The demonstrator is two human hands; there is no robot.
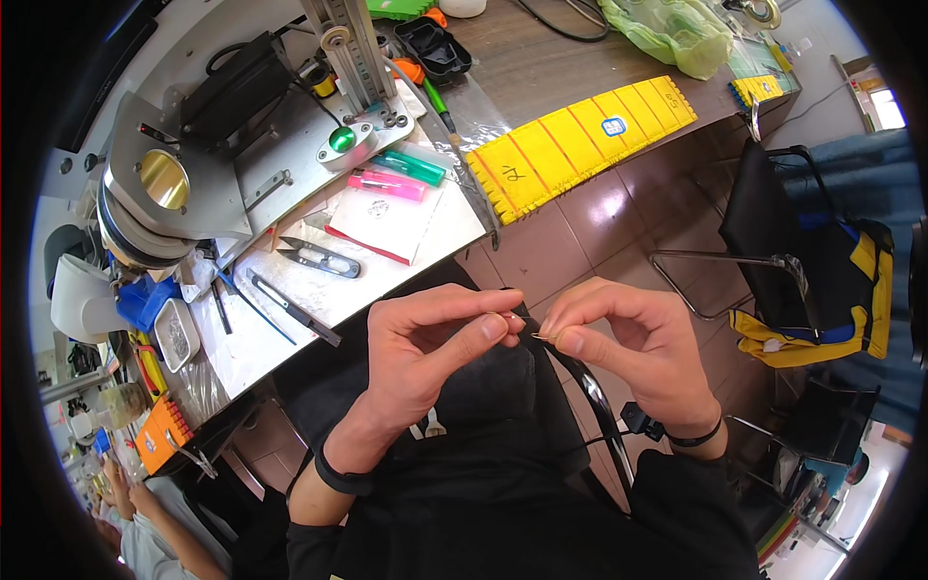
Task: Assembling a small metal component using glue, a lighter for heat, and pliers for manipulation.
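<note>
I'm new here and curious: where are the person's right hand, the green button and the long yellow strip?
Right hand [662, 358]: head view, near the thumb's base.
Green button [342, 139]: head view, its domed top.
Yellow strip [577, 135]: head view, bare yellow near its middle.

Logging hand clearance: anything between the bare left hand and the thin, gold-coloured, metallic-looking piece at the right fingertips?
Nothing visible does; a narrow gap separates the bare left hand from the thin gold-coloured piece pinched in the bare right hand. Whether the left fingertips hold anything themselves is too small to tell.
</note>
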